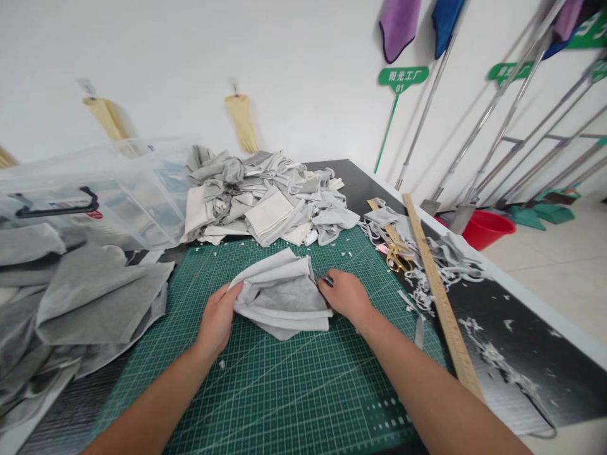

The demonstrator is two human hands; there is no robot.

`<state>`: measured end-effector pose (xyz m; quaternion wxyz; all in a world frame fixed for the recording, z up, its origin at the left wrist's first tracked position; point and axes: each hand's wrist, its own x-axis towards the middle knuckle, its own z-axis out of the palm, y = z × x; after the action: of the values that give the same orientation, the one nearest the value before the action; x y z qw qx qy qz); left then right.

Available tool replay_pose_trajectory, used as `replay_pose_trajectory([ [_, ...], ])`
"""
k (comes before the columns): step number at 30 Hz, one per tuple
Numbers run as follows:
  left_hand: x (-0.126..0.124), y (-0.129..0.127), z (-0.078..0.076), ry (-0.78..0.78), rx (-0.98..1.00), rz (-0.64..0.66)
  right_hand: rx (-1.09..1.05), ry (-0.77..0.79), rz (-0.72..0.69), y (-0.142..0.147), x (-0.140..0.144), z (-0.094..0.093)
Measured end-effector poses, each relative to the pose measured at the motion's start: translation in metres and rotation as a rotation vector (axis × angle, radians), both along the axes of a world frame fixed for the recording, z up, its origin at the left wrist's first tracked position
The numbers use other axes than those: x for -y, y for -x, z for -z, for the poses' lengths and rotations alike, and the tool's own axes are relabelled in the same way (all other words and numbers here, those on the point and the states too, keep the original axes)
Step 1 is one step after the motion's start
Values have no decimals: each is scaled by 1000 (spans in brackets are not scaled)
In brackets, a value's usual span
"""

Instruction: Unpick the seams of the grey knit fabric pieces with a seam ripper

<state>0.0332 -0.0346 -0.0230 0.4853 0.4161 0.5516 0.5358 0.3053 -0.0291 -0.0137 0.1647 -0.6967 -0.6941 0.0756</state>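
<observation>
A grey cloth piece (pixel 284 294), folded and layered, is held up over the green cutting mat (pixel 265 392). My left hand (pixel 219 319) pinches its left edge, thumb on top. At the cloth's right edge my right hand (pixel 346 294) is closed in a fist. A small dark tool (pixel 329 280) with a bluish end pokes out of that fist; its kind and most of its length are hidden. Whether the right fingers also grip the cloth I cannot tell. Behind the mat lies a large heap of grey and cream cloth pieces (pixel 270 196).
More grey cloths (pixel 99 297) lie at the left, before a clear plastic bin (pixel 137 202). On the right are a wooden ruler (pixel 441 297), gold-handled scissors (pixel 397 260) and fabric scraps (pixel 422 291). A red bucket (pixel 488 230) stands on the floor beyond the table.
</observation>
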Motion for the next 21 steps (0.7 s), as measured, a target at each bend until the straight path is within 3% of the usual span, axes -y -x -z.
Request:
replay_pose_trajectory([
  [4, -8, 8, -3, 105, 340, -103, 93, 18, -22, 0, 3, 1],
  [9, -19, 21, -6, 219, 529, -81, 44, 23, -43, -2, 1, 0],
  [15, -24, 30, -6, 292, 453, 1, -119, -30, -85, 2, 2, -3],
  [18, -16, 26, -10, 220, 359, 121, -173, -61, -98, 8, 8, -6],
  [21, -4, 16, -15, 154, 246, 272, -144, -36, -213, 18, 17, -8],
])
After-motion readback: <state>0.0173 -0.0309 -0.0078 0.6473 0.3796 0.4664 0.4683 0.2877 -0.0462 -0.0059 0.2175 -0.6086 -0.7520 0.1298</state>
